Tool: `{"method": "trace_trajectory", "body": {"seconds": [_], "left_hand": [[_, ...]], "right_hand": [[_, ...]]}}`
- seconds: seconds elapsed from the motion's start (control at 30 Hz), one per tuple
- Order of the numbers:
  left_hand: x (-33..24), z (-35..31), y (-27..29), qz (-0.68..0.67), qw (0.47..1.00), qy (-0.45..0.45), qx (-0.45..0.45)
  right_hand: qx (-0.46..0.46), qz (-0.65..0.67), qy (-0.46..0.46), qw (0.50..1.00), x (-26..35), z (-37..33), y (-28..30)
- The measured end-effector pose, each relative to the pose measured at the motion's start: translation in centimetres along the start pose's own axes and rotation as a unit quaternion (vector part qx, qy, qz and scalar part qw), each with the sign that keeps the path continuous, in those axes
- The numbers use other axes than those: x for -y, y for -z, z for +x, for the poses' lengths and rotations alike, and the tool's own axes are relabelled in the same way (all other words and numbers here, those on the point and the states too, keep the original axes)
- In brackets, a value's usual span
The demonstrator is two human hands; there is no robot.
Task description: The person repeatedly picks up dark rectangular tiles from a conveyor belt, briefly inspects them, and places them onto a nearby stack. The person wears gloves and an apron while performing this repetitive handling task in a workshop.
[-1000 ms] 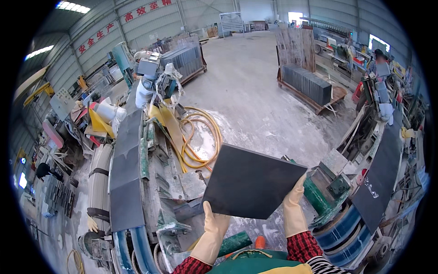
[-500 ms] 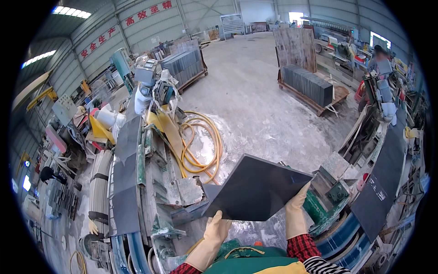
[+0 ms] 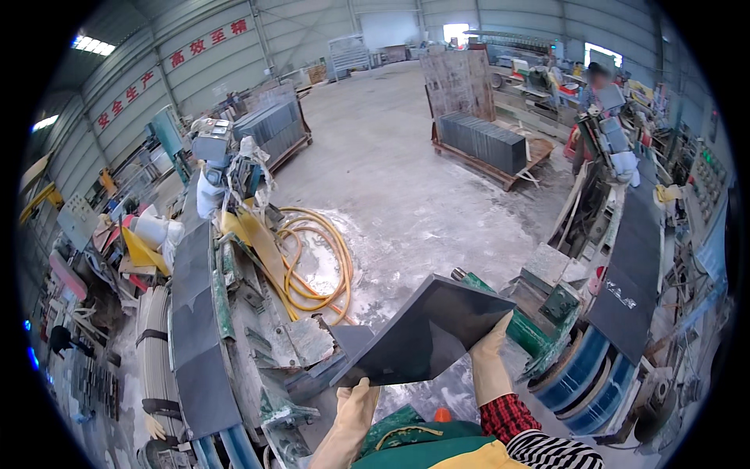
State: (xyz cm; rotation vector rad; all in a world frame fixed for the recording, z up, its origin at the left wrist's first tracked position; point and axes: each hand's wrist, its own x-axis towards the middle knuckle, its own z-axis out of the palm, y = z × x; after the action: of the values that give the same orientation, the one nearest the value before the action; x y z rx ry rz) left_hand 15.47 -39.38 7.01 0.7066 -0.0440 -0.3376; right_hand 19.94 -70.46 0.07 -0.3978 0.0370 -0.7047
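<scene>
A square, dark grey stone slab [image 3: 426,338] is held in front of me, tilted, with its far edge raised and its surface shiny. My left hand [image 3: 355,410], in a cream rubber glove, grips the slab's near left corner, thumb on the upper side. At the right corner my gloved right hand [image 3: 491,361] is closed around the edge, most of its fingers hidden behind the slab. Part of another dark slab [image 3: 351,338] shows just behind the left edge of the held one.
Dark slabs lie on the left conveyor [image 3: 209,445] and the blue-belted right conveyor [image 3: 574,387]. A coiled yellow hose [image 3: 344,273] lies on the floor. Beyond it, a pallet [image 3: 476,166] bears a row of slabs. Green machine parts [image 3: 527,336] flank my right hand. Another person [image 3: 598,90] stands far right.
My view has turned right, so the surroundings sit further left. The slab has tipped, showing its thick edge more, and both hands still hold it.
</scene>
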Motion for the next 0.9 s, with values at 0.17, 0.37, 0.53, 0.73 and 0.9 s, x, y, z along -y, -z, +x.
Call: {"method": "trace_trajectory", "body": {"seconds": [0.17,0.37,0.53,0.73,0.9], "left_hand": [[-1.8,-1.0,1.1,-0.029,0.998,0.058,0.015],[-0.6,-0.8,2.7,-0.076,0.988,0.102,0.089],[0.8,-0.9,2.1,-0.099,0.974,0.163,0.119],[3.2,0.1,1.8,-0.106,0.971,0.161,0.141],[4.3,0.1,-0.3,-0.112,0.971,0.173,0.119]], "right_hand": [[-0.049,-0.070,0.060,0.995,1.3,-5.0,-0.2],[-0.013,-0.050,0.127,0.990,5.3,-10.0,-3.5],[-0.047,-0.065,0.214,0.973,9.5,-12.1,-3.8],[-0.060,-0.069,0.229,0.969,12.1,-12.8,-2.8],[-0.086,0.013,0.197,0.977,13.5,-13.1,-1.0]]}}
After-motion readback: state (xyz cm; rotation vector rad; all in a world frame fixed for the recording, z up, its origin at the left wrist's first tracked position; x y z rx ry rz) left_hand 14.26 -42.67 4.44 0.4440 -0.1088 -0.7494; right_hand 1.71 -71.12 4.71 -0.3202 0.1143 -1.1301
